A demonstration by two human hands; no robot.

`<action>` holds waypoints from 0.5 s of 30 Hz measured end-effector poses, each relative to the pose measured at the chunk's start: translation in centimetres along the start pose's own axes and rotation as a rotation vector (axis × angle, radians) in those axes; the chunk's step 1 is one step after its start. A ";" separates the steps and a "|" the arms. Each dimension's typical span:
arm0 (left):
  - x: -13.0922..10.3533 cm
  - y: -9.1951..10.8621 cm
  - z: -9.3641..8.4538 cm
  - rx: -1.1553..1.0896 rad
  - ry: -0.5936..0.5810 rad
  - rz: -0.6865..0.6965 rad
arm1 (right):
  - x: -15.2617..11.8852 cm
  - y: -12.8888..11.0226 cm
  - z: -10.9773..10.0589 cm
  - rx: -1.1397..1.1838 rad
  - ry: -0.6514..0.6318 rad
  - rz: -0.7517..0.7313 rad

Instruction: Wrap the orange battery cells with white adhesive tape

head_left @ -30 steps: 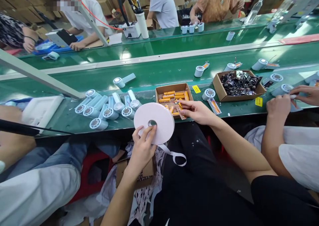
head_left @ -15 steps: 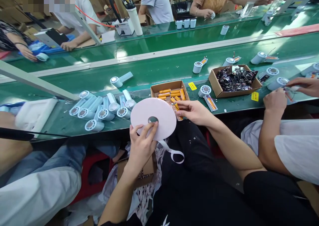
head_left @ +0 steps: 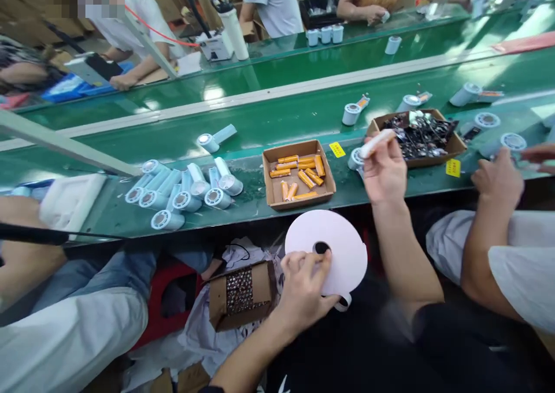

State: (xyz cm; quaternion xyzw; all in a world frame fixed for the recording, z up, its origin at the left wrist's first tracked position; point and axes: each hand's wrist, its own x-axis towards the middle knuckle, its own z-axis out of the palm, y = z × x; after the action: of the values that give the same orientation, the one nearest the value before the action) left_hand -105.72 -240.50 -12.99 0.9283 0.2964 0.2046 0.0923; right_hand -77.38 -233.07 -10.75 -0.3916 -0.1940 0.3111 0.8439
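My left hand (head_left: 306, 283) grips a large flat roll of white tape (head_left: 344, 248), with fingers at its centre hole and the thumb by the lower rim. A short loose end of tape curls below the roll. Raised over the bench edge, my right hand (head_left: 385, 173) pinches a slim white piece (head_left: 376, 143), somewhat longer than the orange batteries. Behind that hand, a pale blue fan body (head_left: 355, 159) is partly hidden. Between my hands and farther back, a cardboard box (head_left: 271, 196) holds several orange batteries (head_left: 306, 178).
Several pale blue fan bodies (head_left: 184, 201) lie grouped at left. A carton of dark circuit parts (head_left: 420, 136) stands at right, near a co-worker's hands (head_left: 498, 176). Below the bench is an open carton of small metallic parts (head_left: 219, 306). The green conveyor (head_left: 260, 115) runs behind.
My left hand and the tape roll have moved right and down, uncovering the battery box. My right hand has left the roll's edge, moving right and up with the slim white piece.
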 end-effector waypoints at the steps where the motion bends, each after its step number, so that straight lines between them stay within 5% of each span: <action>1: 0.9 -0.7 -0.5 0.008 -0.034 -0.004 | 0.7 -0.4 -0.5 0.003 -0.016 0.004; 5: 7.5 -7.1 -3.2 0.048 -0.260 -0.021 | -0.6 -1.1 -2.4 -0.090 -0.175 0.168; 8: 13.0 -13.1 -4.5 -0.159 -0.417 0.132 | -3.3 -2.2 -5.2 -0.197 -0.119 0.210; 10: 16.6 -17.4 -4.9 -0.276 -0.382 0.099 | -4.8 -3.1 -7.8 -0.309 -0.012 0.251; 12: 20.1 -22.1 -4.9 -0.241 -0.224 -0.113 | -6.1 -3.6 -10.4 -0.457 0.104 0.324; 15: 24.7 -29.7 -5.1 0.146 -0.047 -0.477 | -6.9 -3.6 -13.6 -0.589 0.205 0.336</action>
State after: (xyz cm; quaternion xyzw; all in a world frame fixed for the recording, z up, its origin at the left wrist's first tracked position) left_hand -104.88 -201.71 -9.10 0.8409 0.5187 0.1335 0.0776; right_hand -73.32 -246.88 -16.93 -0.6738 -0.1223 0.3355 0.6469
